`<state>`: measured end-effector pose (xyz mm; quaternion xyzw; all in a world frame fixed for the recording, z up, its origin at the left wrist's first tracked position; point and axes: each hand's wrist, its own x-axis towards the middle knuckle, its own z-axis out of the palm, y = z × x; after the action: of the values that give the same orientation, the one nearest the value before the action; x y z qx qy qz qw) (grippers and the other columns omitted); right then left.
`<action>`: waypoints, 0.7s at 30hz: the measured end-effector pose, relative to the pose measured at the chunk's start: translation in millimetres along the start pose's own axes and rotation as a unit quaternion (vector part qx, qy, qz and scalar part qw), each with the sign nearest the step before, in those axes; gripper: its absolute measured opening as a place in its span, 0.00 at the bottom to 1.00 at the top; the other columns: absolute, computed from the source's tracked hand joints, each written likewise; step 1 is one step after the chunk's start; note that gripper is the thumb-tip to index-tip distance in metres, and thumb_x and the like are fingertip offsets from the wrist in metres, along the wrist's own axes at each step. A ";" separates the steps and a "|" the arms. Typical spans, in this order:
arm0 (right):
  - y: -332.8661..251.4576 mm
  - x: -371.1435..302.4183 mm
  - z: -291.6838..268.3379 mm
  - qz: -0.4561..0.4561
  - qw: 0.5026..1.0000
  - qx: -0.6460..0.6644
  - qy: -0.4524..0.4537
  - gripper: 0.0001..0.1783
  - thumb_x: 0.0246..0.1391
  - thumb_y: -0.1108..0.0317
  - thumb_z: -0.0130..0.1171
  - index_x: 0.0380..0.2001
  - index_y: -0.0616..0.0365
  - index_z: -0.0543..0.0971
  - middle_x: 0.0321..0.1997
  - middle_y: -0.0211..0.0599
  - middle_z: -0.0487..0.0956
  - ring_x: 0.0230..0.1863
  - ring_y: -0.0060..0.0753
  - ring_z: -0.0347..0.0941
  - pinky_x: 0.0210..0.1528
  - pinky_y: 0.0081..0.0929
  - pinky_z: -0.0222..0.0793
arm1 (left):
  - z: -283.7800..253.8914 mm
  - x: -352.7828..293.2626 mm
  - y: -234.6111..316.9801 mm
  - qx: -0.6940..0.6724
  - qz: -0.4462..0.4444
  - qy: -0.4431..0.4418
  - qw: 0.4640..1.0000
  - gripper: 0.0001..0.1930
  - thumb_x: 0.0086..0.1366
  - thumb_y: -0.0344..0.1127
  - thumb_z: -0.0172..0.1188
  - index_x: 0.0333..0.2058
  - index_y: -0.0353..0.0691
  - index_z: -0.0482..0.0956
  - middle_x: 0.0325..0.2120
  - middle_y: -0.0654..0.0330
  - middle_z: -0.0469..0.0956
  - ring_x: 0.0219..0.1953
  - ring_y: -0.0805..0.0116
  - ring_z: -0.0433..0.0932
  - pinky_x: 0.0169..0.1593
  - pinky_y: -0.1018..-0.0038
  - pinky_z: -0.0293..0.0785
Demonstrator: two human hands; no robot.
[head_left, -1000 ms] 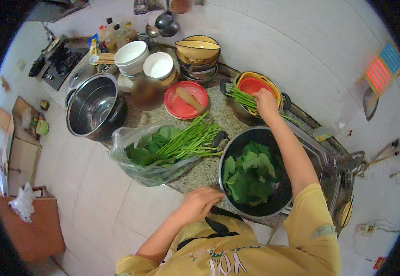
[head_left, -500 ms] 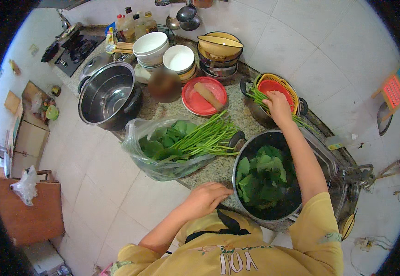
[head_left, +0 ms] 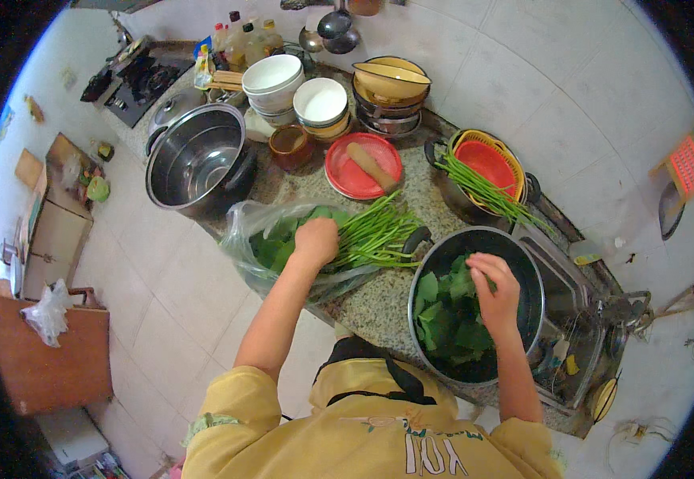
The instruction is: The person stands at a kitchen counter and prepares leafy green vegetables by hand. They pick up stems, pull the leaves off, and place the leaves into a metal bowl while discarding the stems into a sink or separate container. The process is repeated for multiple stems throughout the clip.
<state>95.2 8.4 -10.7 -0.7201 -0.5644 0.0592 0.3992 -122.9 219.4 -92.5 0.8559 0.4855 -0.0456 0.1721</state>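
Granite-topped desk (head_left: 279, 188), pretty cluttered, ran up the middle of the frame. Looked partway through to me: a bunch of bare green stems (head_left: 482, 188) already lay across the red bowl (head_left: 486, 162) at upper right, and loose green leaves (head_left: 446, 311) sat in the big pot (head_left: 532, 275) lower right of centre. Plenty left, though, as the clear plastic bag (head_left: 241, 227) mid-frame held lots more leafy stalks (head_left: 379, 235). Left hand (head_left: 317, 239) was down in those, fingers curled, couldn't tell if they'd gripped any. Right hand (head_left: 497, 289) hung over the pot, fingers loosely parted from the thumb, nothing visibly held.
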 end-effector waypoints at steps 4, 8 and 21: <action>-2.6 -20.8 -17.5 0.058 0.998 0.026 0.021 0.07 0.45 0.76 0.54 0.31 0.58 0.77 0.35 0.37 0.76 0.40 0.35 0.72 0.43 0.25 0.66 | 0.0 2.8 -12.0 -0.097 0.017 0.050 0.994 0.06 0.46 0.33 0.59 0.24 0.37 0.78 0.27 0.49 0.75 0.32 0.51 0.74 0.35 0.63 0.70; -0.8 -33.8 -29.3 0.094 0.994 0.045 0.044 0.07 0.46 0.76 0.53 0.31 0.59 0.77 0.33 0.38 0.76 0.38 0.33 0.73 0.42 0.24 0.66 | -8.5 -6.2 -21.2 -0.206 0.088 0.150 0.963 0.04 0.49 0.29 0.56 0.26 0.36 0.74 0.23 0.48 0.75 0.30 0.50 0.74 0.33 0.63 0.68; -58.1 -20.6 -23.1 0.143 0.874 0.464 -0.021 0.13 0.53 0.73 0.46 0.43 0.65 0.69 0.26 0.38 0.74 0.24 0.26 0.71 0.26 0.19 0.68 | -72.2 -109.3 136.6 -0.261 0.452 0.267 0.810 0.10 0.44 0.24 0.59 0.29 0.40 0.75 0.20 0.58 0.73 0.24 0.60 0.73 0.27 0.69 0.68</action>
<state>55.8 -18.4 34.6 -0.5236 -0.3710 0.3863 0.6626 -70.9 90.6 36.1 0.8804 0.0645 0.3956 0.2535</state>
